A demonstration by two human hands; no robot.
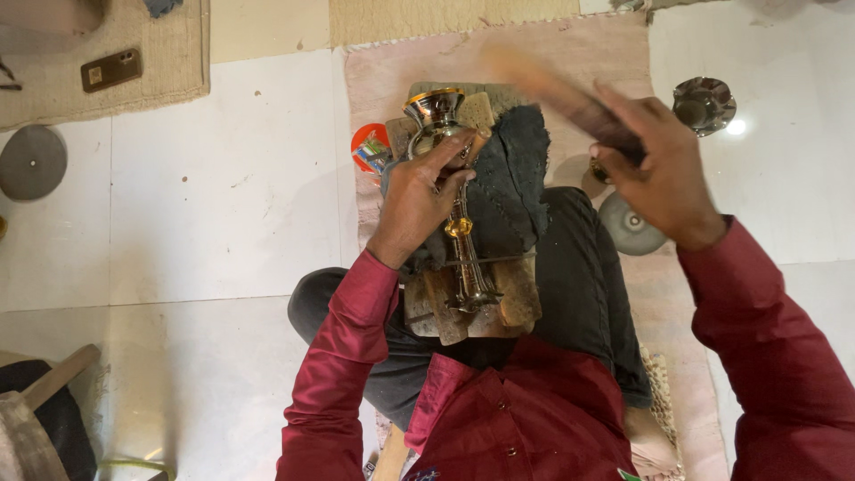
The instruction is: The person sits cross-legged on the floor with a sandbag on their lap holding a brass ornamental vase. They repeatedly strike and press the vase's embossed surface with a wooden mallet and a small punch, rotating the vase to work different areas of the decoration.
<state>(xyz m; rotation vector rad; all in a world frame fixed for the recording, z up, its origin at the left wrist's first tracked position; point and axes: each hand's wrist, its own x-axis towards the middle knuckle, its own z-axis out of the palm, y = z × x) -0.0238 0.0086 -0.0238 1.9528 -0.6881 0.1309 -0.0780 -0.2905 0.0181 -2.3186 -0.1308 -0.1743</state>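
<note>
Centrally, a shiny metal lamp stand [452, 191] lies on a dark cloth [512, 183] over wooden blocks [512, 303], left hand [419, 200] clamped around its stem. Beside it sits a round orange packet [370, 147]. Right hand [663, 174], raised, grips a blurred wooden stick [552, 89].

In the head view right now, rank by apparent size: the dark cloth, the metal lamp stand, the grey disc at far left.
1. dark cloth
2. metal lamp stand, longer but slimmer, so this is close
3. grey disc, farther from the camera
</note>
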